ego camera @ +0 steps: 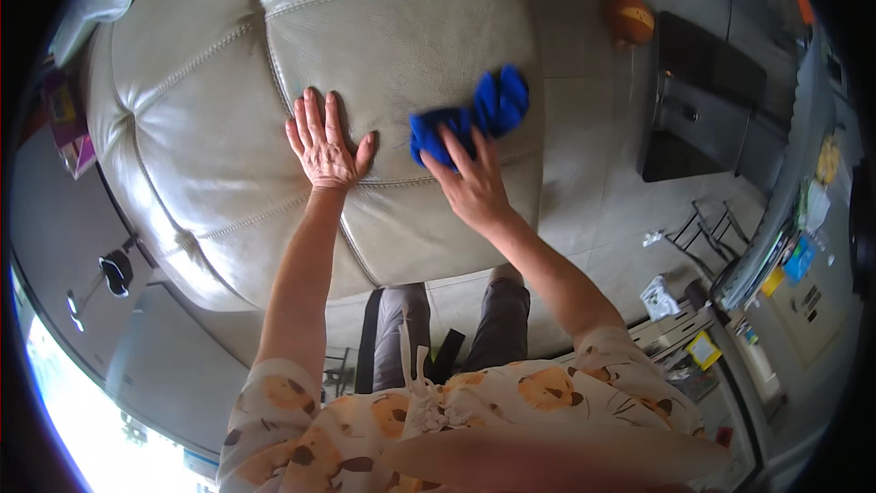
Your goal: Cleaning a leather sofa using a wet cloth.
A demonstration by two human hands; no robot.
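A large tufted leather ottoman or sofa seat [390, 41], greyish beige with stitched seams, spreads out before me. My left hand [328, 147] lies flat on the leather with its fingers apart, beside a lengthwise seam. To its right, my right hand [472, 178] presses a crumpled blue cloth [503, 99] against the leather, near the edge on that side. The fingers rest over the nearer part of the cloth, while its farther part bunches up beyond them. Faint thin marks [404, 146] show on the leather just left of the cloth.
Grey floor tiles [575, 144] run along the right side. An orange-brown round object [628, 19] and a dark flat-topped table [705, 99] stand there. A black metal rack [708, 229] and a shelf with assorted packages [674, 349] are at lower right. Colourful boxes [68, 109] sit at far left.
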